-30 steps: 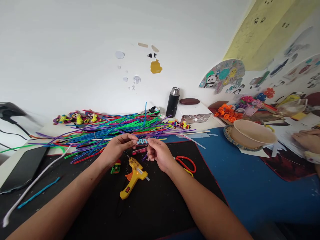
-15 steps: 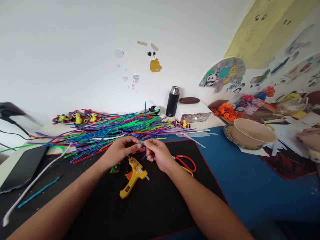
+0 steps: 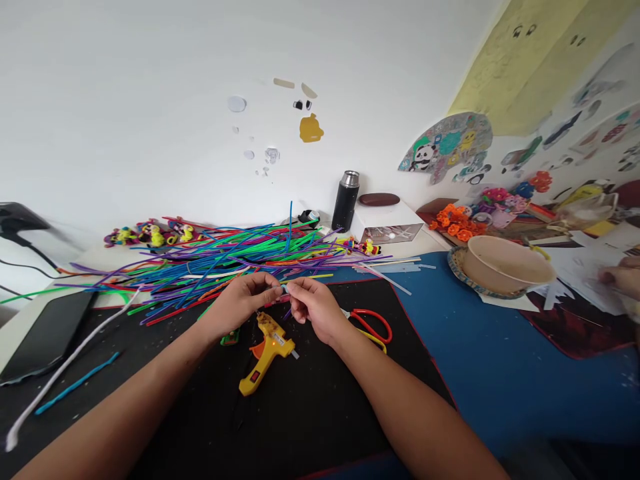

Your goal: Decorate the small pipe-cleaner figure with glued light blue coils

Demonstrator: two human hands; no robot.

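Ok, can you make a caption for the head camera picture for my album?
Two hands pinch a tiny pale-blue bit near a yellow glue gun, with colourful pipe cleaners heaped behind.

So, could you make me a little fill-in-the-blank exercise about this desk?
The left hand and right hand pinch a tiny pale-blue piece; the scissors lie nearer the ____ one.
The hot glue gun has a trigger coloured ____.
The black vacuum flask stands to the ____ of the white box.

Missing words: right; orange; left.
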